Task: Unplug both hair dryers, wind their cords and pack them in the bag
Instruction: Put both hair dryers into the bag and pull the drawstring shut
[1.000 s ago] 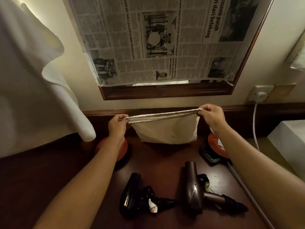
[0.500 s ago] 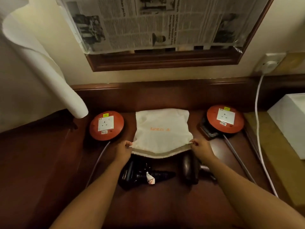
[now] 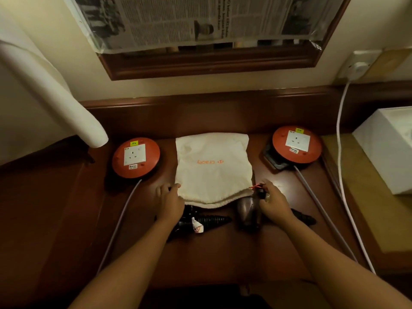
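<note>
A cream cloth bag (image 3: pixel 213 169) with orange lettering lies flat on the dark wooden table (image 3: pixel 66 219), its open mouth toward me. My left hand (image 3: pixel 169 202) holds the left corner of the mouth. My right hand (image 3: pixel 270 201) pinches the right corner, by a red drawstring and a small black piece. Just in front of the bag lie two hair dryers with wound cords: a black one (image 3: pixel 200 221), partly under my left hand, and a bronze one (image 3: pixel 248 210), partly under my right hand.
Two orange socket reels stand either side of the bag, one on the left (image 3: pixel 136 157) and one on the right (image 3: pixel 297 144), each with a grey cable running toward me. A white cable (image 3: pixel 343 175) drops from a wall plug. A white box (image 3: pixel 388 148) sits right.
The bag was held up stretched between both hands, then came down flat on the table. Both hands kept hold of its mouth corners, now just above the dryers.
</note>
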Available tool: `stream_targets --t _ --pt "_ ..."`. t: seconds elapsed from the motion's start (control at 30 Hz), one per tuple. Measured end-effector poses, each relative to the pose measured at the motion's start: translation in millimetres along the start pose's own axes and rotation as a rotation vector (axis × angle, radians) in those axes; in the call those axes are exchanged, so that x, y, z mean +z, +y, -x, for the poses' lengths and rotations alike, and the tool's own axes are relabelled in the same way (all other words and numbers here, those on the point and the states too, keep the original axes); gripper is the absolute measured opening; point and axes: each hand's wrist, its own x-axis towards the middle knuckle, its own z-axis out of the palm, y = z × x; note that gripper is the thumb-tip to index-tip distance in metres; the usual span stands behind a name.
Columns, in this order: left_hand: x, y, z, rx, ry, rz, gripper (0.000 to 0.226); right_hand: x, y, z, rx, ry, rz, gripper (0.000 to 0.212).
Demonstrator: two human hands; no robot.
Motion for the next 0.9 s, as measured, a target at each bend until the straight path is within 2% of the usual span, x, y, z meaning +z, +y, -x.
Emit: stream_targets --t 0.1,0.2,0.27,0.43,0.57,0.77,0.9 --pt "7 32 16 0.119 0.027 -0.006 0.04 -15 20 10 0.025 0.031 -0.039 0.055" --pt "24 67 31 0.174 -0.044 0.074 0.039 -29 46 12 0.119 -0.046 -0.059 0.086" --pt "39 88 40 0.183 -0.122 0.158 0.038 -34 62 7 0.107 -0.084 -0.006 0.091" --pt "76 124 58 0.027 -0.271 0.315 0.038 -43 83 -6 0.011 -0.161 0.211 0.094" --pt "98 136 64 -0.07 -0.285 0.422 0.047 -41 91 -22 -0.04 -0.251 0.337 0.099" --pt "118 139 67 -0.182 -0.32 0.505 0.068 -31 104 -37 -0.048 -0.397 0.53 0.092" --pt "123 138 71 -0.223 -0.408 0.578 0.08 -26 110 -39 -0.147 -0.396 0.647 0.066"
